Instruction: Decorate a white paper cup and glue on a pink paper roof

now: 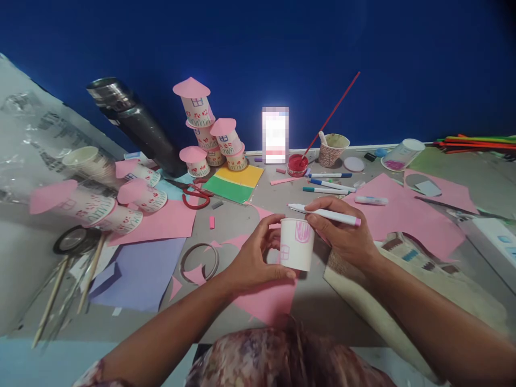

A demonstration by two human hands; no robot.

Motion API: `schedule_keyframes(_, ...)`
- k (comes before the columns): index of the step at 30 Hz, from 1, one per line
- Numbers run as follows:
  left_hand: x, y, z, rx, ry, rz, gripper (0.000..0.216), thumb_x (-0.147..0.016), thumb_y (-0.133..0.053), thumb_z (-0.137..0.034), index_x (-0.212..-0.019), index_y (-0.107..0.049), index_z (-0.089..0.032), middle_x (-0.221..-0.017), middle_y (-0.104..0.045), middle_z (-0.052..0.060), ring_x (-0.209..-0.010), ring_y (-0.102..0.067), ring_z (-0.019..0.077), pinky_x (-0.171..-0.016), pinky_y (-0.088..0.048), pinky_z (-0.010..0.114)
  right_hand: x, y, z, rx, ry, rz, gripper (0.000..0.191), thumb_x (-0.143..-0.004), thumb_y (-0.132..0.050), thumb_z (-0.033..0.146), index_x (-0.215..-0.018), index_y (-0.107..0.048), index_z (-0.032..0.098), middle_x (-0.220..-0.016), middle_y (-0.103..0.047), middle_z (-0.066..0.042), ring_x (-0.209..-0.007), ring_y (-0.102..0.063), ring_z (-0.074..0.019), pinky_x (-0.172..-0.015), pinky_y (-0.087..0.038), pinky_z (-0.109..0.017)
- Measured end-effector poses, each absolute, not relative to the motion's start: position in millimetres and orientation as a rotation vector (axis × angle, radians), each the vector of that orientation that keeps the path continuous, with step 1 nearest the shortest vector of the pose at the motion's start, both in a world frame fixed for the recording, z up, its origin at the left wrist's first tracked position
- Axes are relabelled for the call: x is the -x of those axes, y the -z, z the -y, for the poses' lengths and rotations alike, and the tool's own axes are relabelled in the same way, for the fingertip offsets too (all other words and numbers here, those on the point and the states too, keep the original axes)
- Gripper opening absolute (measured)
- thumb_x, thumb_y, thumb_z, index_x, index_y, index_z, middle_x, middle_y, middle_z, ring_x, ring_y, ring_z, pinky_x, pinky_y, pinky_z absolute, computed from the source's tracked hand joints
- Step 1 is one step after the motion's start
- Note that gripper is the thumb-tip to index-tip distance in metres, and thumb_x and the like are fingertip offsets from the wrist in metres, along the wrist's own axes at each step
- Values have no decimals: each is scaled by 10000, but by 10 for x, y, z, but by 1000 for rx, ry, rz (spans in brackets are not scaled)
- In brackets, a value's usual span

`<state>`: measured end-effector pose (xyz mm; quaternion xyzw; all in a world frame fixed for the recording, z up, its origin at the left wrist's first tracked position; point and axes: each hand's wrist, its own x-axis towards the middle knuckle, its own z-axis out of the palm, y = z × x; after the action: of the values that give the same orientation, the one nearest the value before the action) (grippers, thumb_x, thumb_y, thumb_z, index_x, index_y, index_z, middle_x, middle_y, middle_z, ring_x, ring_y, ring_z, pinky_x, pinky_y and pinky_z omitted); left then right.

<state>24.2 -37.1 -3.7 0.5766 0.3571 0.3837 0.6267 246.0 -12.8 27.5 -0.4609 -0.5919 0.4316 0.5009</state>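
Note:
My left hand is wrapped round a white paper cup, thumb low on its side and fingers behind. Pink marker drawings show on the cup: a small window and a larger, scribbled-in shape near the rim. In my right hand is a white marker with a pink end. Its tip points left, above and apart from the cup's drawn side. The right fingertips are close to the rim; whether they touch it, I cannot tell. Pink paper lies beneath the cup.
Decorated cup towers with pink cone roofs stand at the back left, beside a black flask. Red-handled scissors, several markers, a tape ring and a red paint pot with a brush lie around. A cloth is at right.

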Motion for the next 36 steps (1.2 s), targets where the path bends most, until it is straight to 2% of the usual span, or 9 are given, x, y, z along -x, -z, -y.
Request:
schedule_keyframes(3, -195, -43, 369, -1608, -879, -867, 988, -681, -972, -326, -1512, -436, -332, -1514, -513, 122, -1336, -563, 324, -1059, -517, 453, -2428, -258, 135, 1136, -1047, 1432, 117, -844, -798, 303, -919, -781, 215, -814, -747, -6, -689, -651, -151, -594, -500, -268)
schedule_keyframes(7, -171, -116, 364, -1789, -845, -908, 755, -787, -832, -192, -1449, -486, -298, -1432, -571, 103, -1281, -595, 281, -1039, -532, 418, -2427, -239, 163, 1118, -998, 1409, 145, -923, -750, 338, -1004, -806, 232, -864, -796, -33, -737, -726, -182, -656, -570, -305)
schedule_keyframes(10, -176, -98, 357, -1657, -931, -1006, 704, -762, -802, -147, -1379, -482, -262, -1391, -583, 106, -1285, -605, 279, -1074, -524, 430, -2473, -287, 207, 1090, -787, 1389, 167, -986, -692, 343, -1054, -816, 254, -933, -814, -52, -816, -757, -207, -741, -601, -349)
schedule_keyframes(15, -157, -62, 307, -1373, -983, -1100, 703, -703, -869, -192, -1279, -473, -258, -1306, -610, 83, -1203, -652, 272, -989, -560, 408, -2498, -355, 301, 959, -601, 1676, 100, -935, -708, 192, -952, -773, 265, -764, -751, -9, -648, -673, -176, -597, -526, -311)
schedule_keyframes(21, -173, -77, 297, -1297, -1007, -1164, 734, -681, -916, -247, -1256, -459, -262, -1289, -608, 81, -1225, -642, 275, -1039, -536, 424, -2475, -246, 310, 856, -613, 1799, 173, -923, -684, 134, -1021, -707, 275, -818, -741, -26, -714, -669, -211, -655, -507, -358)
schedule_keyframes(27, -208, -82, 314, -1311, -995, -1190, 716, -678, -896, -224, -1240, -453, -254, -1272, -607, 85, -1183, -656, 265, -1020, -542, 410, -2479, -250, 286, 754, -609, 1859, 239, -897, -694, 70, -1066, -691, 239, -822, -736, -27, -699, -648, -190, -659, -494, -349)
schedule_keyframes(36, -200, -93, 318, -1378, -1009, -1142, 671, -681, -858, -188, -1224, -467, -249, -1224, -615, 67, -1098, -666, 234, -956, -553, 377, -2435, -307, 266, 771, -549, 1883, 179, -909, -694, 111, -1036, -690, 238, -798, -739, -36, -672, -657, -192, -621, -500, -338)
